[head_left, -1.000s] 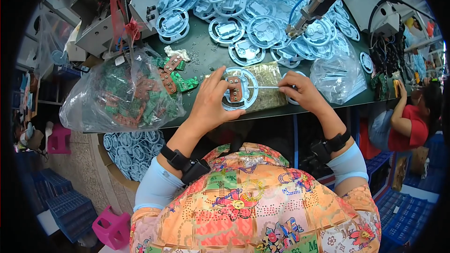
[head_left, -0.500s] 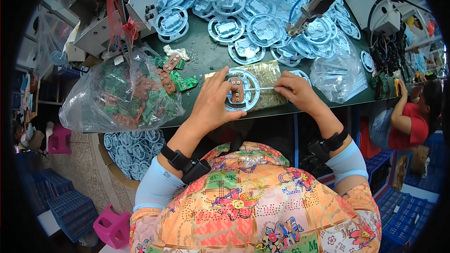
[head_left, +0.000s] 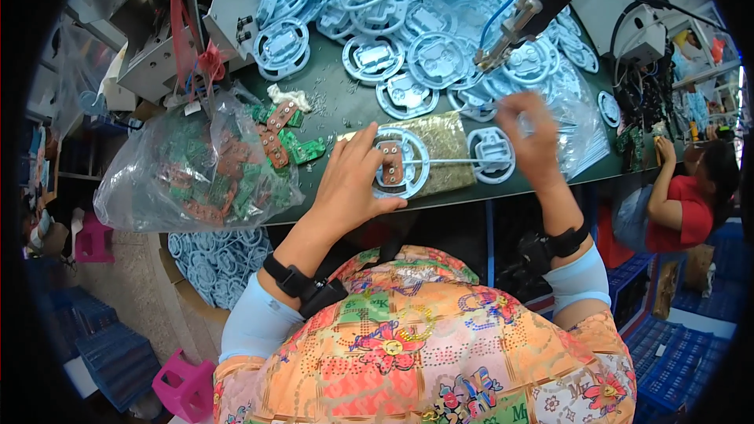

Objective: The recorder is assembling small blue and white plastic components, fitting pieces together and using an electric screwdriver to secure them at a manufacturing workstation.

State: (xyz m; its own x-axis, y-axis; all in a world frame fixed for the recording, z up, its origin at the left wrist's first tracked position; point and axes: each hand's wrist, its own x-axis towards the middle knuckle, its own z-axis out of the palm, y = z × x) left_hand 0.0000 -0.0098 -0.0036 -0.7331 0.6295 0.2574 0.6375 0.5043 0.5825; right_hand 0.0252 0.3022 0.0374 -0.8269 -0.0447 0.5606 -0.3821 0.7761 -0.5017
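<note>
My left hand [head_left: 352, 180] grips a light-blue plastic steering-wheel-shaped part [head_left: 422, 162] by its left rim, thumb at the near edge and fingers at the far edge. Inside its ring sits a small brown circuit board [head_left: 388, 163]. From the board a thin pale rod [head_left: 449, 161] runs rightward. The part rests on a flat, gold-coloured wrapped block [head_left: 453, 129]. Away from the rod, my right hand [head_left: 534, 135] is raised and smeared by motion, so its fingers cannot be read. Another wheel-shaped part [head_left: 492, 155] lies just right of the block.
Wheel-shaped parts [head_left: 377, 4] are heaped at the back. An arm-mounted metal tool [head_left: 510, 31] hangs at the back right. A clear bag of circuit boards [head_left: 204, 165] lies left; a bag of pale rods [head_left: 585, 137] lies right. Beyond it, a co-worker in red [head_left: 687, 208] sits.
My right hand has let go of the pale rod and moved right and away from me, uncovering the second wheel-shaped part. My left hand keeps its grip. The whole view has shifted slightly.
</note>
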